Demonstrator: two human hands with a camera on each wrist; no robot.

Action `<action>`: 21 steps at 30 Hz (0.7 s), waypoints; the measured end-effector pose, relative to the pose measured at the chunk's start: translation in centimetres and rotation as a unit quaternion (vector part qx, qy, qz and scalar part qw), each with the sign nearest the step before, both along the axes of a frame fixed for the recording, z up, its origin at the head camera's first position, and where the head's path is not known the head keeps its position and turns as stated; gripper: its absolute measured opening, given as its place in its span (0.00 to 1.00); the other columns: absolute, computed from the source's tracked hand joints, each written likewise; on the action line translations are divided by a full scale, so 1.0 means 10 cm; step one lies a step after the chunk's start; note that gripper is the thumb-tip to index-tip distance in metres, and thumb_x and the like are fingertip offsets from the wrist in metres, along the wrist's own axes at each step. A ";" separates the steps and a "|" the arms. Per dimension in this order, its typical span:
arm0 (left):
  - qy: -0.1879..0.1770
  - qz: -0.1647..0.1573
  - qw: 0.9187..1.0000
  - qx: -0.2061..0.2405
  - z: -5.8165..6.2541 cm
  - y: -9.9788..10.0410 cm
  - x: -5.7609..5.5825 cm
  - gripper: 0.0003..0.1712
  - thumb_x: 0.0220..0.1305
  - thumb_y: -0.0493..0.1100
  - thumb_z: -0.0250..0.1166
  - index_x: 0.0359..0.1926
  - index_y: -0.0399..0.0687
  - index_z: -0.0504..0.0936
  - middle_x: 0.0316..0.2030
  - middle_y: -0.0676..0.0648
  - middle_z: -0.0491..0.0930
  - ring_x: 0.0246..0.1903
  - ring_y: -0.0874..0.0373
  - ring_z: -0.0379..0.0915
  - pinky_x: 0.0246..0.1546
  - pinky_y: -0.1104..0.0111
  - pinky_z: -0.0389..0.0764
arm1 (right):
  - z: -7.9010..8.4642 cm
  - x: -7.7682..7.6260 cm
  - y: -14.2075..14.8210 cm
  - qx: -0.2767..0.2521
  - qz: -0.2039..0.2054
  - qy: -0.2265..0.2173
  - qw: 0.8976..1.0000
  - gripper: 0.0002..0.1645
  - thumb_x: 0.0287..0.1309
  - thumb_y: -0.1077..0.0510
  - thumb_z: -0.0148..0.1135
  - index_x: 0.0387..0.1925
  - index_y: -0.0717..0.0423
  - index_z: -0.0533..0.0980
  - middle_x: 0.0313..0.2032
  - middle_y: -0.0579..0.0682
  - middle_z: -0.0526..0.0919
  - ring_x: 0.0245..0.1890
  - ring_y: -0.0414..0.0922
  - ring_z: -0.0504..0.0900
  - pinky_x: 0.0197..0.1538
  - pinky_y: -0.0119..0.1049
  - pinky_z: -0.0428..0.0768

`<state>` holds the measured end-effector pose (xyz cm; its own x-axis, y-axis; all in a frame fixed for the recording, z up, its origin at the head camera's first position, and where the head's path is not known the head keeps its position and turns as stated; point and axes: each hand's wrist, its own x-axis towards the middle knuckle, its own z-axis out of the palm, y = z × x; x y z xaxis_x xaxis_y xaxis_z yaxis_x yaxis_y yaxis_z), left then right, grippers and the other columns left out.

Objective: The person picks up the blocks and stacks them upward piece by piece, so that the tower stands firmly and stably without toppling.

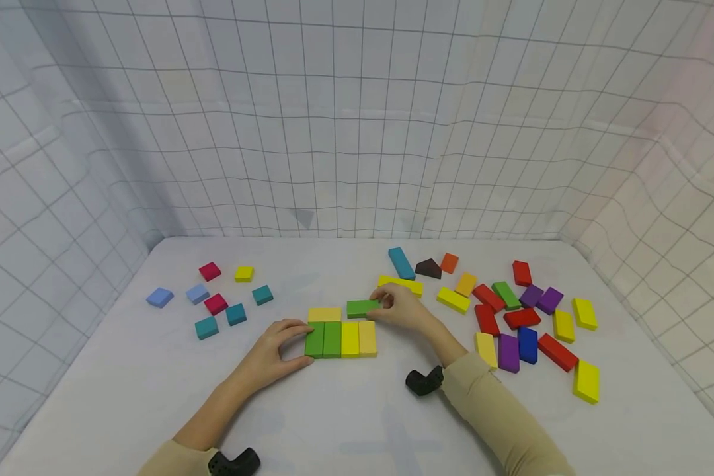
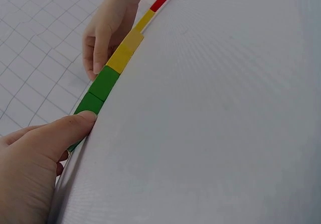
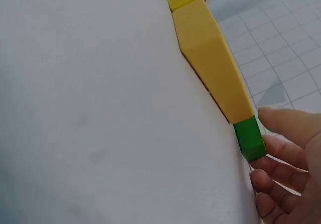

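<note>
In the head view a row of upright-laid blocks sits mid-table: two green blocks (image 1: 323,340), a yellow block (image 1: 350,340) and a pale yellow block (image 1: 367,338). Another pale yellow block (image 1: 324,315) lies crosswise along the row's far left edge. My left hand (image 1: 274,352) holds the leftmost green block between thumb and index finger; its thumb (image 2: 86,117) touches the near end in the left wrist view. At the far right of the row, my right hand (image 1: 401,307) pinches the right end of a crosswise green block (image 1: 361,309), a gap away from the pale yellow one.
Small teal (image 1: 206,328), light blue (image 1: 160,297), crimson (image 1: 216,304) and yellow blocks (image 1: 244,274) lie to the left. Many blocks are scattered right, among them red (image 1: 558,352), purple (image 1: 508,352) and blue ones (image 1: 527,345). A gridded white curtain (image 1: 357,132) surrounds the table.
</note>
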<state>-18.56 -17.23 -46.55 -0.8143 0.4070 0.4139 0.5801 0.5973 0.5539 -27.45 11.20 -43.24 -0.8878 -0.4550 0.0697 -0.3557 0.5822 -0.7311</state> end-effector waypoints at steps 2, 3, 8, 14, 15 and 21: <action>0.001 -0.001 1.000 0.000 0.00 0.00 0.00 0.28 0.46 0.44 0.72 0.50 0.45 0.78 0.49 0.46 0.74 0.51 0.51 0.68 0.51 0.54 0.72 | 0.00 0.00 0.01 -0.002 0.007 -0.001 1.000 0.13 0.51 0.57 0.66 0.39 0.57 0.78 0.31 0.47 0.76 0.30 0.42 0.70 0.33 0.28 0.71; 0.001 0.000 1.000 0.000 0.00 0.00 0.00 0.28 0.46 0.44 0.72 0.50 0.45 0.78 0.49 0.46 0.74 0.51 0.51 0.67 0.51 0.54 0.72 | 0.00 0.00 0.01 -0.001 0.010 -0.001 1.000 0.12 0.53 0.58 0.64 0.39 0.57 0.78 0.31 0.47 0.77 0.31 0.42 0.71 0.33 0.28 0.72; 0.003 0.000 1.000 0.001 0.00 0.00 0.00 0.27 0.46 0.44 0.72 0.50 0.45 0.78 0.49 0.46 0.74 0.51 0.51 0.68 0.51 0.54 0.72 | -0.01 0.01 0.02 -0.004 0.042 0.000 0.999 0.10 0.55 0.58 0.63 0.39 0.56 0.78 0.33 0.46 0.78 0.32 0.41 0.72 0.35 0.29 0.73; 0.003 -0.001 1.000 0.001 0.01 0.00 0.01 0.27 0.46 0.44 0.72 0.50 0.44 0.78 0.49 0.46 0.74 0.50 0.51 0.68 0.51 0.54 0.72 | -0.02 0.02 0.02 -0.010 0.063 0.000 0.998 0.10 0.54 0.58 0.63 0.39 0.56 0.78 0.32 0.45 0.77 0.31 0.41 0.72 0.35 0.28 0.72; 0.003 -0.001 1.000 0.001 0.01 0.00 0.01 0.27 0.46 0.44 0.72 0.50 0.44 0.78 0.48 0.46 0.74 0.50 0.51 0.68 0.51 0.54 0.72 | -0.01 0.02 0.01 -0.010 0.064 0.000 0.998 0.10 0.54 0.57 0.63 0.39 0.55 0.78 0.32 0.45 0.77 0.31 0.41 0.72 0.35 0.28 0.72; 0.007 -0.003 1.000 0.001 0.02 0.01 0.01 0.27 0.45 0.44 0.72 0.50 0.44 0.78 0.48 0.46 0.75 0.50 0.52 0.68 0.50 0.54 0.73 | 0.00 0.03 0.00 -0.014 0.067 -0.002 0.998 0.10 0.54 0.58 0.63 0.39 0.56 0.78 0.32 0.45 0.77 0.31 0.41 0.72 0.35 0.28 0.72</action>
